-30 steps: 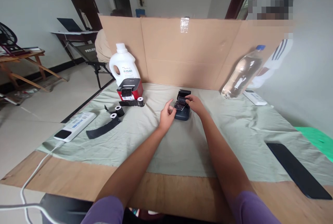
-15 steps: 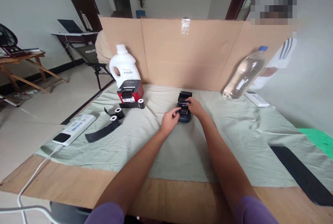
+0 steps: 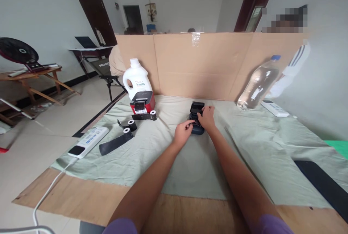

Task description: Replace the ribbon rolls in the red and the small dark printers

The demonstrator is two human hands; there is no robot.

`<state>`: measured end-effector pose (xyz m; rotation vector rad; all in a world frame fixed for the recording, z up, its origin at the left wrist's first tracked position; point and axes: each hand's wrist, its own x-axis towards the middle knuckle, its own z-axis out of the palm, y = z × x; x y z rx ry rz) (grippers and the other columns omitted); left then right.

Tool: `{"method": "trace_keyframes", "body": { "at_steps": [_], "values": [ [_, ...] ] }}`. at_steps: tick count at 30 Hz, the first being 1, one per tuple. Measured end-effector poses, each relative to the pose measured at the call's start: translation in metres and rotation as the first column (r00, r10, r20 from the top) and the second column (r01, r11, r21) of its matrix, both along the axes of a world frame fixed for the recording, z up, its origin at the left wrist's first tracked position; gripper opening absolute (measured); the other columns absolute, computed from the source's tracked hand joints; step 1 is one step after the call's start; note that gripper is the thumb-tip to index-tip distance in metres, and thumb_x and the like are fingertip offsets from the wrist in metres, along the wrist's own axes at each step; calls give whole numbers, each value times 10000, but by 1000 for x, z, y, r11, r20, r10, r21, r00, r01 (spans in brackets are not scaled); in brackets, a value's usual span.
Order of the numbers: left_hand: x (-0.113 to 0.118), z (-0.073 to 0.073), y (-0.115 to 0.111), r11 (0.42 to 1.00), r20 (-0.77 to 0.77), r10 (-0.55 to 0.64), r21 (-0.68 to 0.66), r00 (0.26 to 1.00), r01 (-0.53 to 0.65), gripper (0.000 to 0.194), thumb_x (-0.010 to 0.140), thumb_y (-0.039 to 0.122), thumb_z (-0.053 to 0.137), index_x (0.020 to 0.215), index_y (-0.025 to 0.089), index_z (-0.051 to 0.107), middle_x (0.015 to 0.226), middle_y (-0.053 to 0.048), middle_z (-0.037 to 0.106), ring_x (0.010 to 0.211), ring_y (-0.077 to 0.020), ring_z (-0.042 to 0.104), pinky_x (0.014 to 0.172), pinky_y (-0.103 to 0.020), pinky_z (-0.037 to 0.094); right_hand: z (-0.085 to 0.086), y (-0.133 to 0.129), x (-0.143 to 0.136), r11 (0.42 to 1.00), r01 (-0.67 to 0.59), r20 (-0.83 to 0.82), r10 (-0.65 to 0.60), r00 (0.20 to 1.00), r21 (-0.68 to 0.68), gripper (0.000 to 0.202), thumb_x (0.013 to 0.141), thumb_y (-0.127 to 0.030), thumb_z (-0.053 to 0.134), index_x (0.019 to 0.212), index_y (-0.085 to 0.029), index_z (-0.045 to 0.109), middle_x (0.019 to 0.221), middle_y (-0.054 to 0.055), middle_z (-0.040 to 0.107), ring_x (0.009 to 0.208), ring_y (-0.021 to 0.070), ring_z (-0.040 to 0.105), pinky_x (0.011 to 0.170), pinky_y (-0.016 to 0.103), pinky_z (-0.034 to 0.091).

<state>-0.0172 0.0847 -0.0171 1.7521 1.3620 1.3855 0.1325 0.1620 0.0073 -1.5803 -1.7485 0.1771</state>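
Observation:
A small dark portable printer stands at the middle of the cloth with its black lid flipped up. My left hand is at its near left side, index finger reaching into the compartment and the other fingers curled. Against the right side, my right hand grips near the hinge, thumb over the inside. Dark parts fill the compartment; I cannot tell whether a roll lies among them. Left of my hands are black paper rolls with white cores and unwound strips. A red and black printer has a black strip hanging from its front.
A white detergent bottle stands behind the red printer. A cardboard panel borders the far side, with a large clear bottle leaning at right. A white power strip lies left, a black phone-like slab right. Another person is behind the panel.
My right hand has settled lower against the printer's right side, its thumb now over the inside. My left fingers stay at the compartment. The whole view has shifted as the head moved.

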Motion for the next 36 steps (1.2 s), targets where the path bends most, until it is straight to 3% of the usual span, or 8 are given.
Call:
{"method": "trace_keyframes", "body": {
  "at_steps": [3,10,13,18,22,27,32,36],
  "values": [
    [-1,2,-1,1000,23,5,-8,1000,-4,301,863,239,534,1051,197,766,581,49,462,562,-109,433,608,-220,363,-2,3,-5,1000,-29,-33,29,999,7,259,817,-271,584,1040,-169,502,1371,232,383,1334,376,337,1079,538,305],
    [-2,4,-3,1000,44,-22,-4,999,22,255,837,200,525,971,185,741,579,59,430,560,-108,430,603,-224,349,5,7,0,998,-43,-246,52,968,39,243,841,-300,498,1061,-202,463,1163,131,542,1112,257,504,999,422,394],
    [-2,5,-4,1000,27,-27,-9,999,27,234,830,188,518,942,198,724,588,59,436,566,-112,440,605,-226,345,13,7,9,991,-84,-205,61,977,-107,200,786,-283,554,970,-217,516,1063,73,582,1023,244,529,957,412,412],
    [-2,4,-6,999,28,-42,-1,999,43,189,835,171,516,915,198,685,593,56,439,569,-117,437,598,-227,346,22,4,15,895,-246,-81,232,969,-373,139,622,-214,678,748,-209,620,1113,48,558,1020,241,532,946,375,423],
    [-3,3,-5,1000,83,-1,-15,997,2,199,905,185,465,1030,200,620,637,49,481,601,-125,469,614,-226,366,24,0,19,866,-306,-231,228,946,-395,209,667,-202,620,871,-220,659,1119,48,586,1015,214,560,916,330,449],
    [-5,-1,4,989,198,53,-143,979,-24,321,937,217,479,1249,219,554,722,21,591,666,-154,554,685,-258,434,19,-4,31,820,-404,-558,127,820,-407,478,714,-229,644,1190,-230,600,1158,67,647,1042,208,603,937,328,459],
    [-4,0,4,988,213,56,-152,976,-23,384,942,211,478,1306,258,592,1120,-64,689,1045,-217,630,957,-353,470,12,-4,32,805,-413,-531,147,835,-427,450,742,-224,654,1189,-198,613,1187,87,661,1117,221,591,1002,346,439],
    [0,3,-1,973,179,148,-205,973,-110,382,921,242,541,1296,210,604,1149,-113,697,1053,-262,646,972,-400,482,9,-6,28,832,-382,-521,135,843,-403,440,759,-215,651,1199,-205,625,1209,94,671,1124,230,608,994,366,464]
  ]
}}
